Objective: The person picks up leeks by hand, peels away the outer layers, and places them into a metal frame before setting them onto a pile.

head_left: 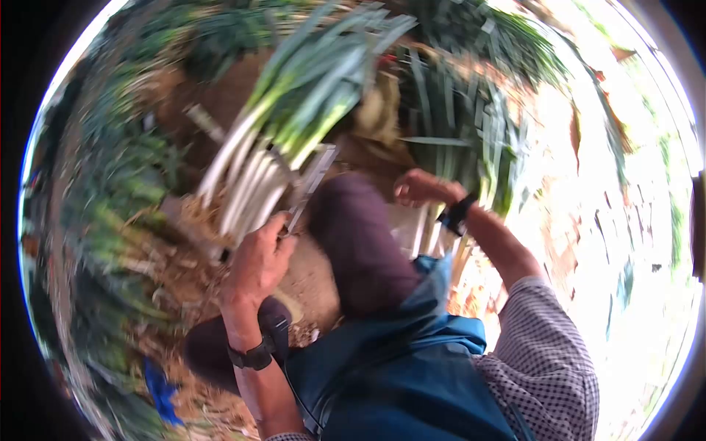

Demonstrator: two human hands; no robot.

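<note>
My left hand (pixel 259 259) is closed around the lower end of a long, flat metallic tool (pixel 312 178), which points up and away. The blur hides its exact kind. Just beyond it lies a bundle of leeks (pixel 254 176), white stems toward me and green leaves fanned out at the top. A dark curved strip crosses those stems. My right hand (pixel 426 188) is curled above my knee, beside a second group of leeks (pixel 471 140); whatever its fingers may hold is hidden.
Piles of leeks (pixel 121 176) line the left side, and more leek leaves (pixel 485 37) lie at the far edge. Root and leaf scraps (pixel 191 294) cover the ground. A blue scrap (pixel 160 389) is at lower left. My bent knee (pixel 357 242) stands between my hands.
</note>
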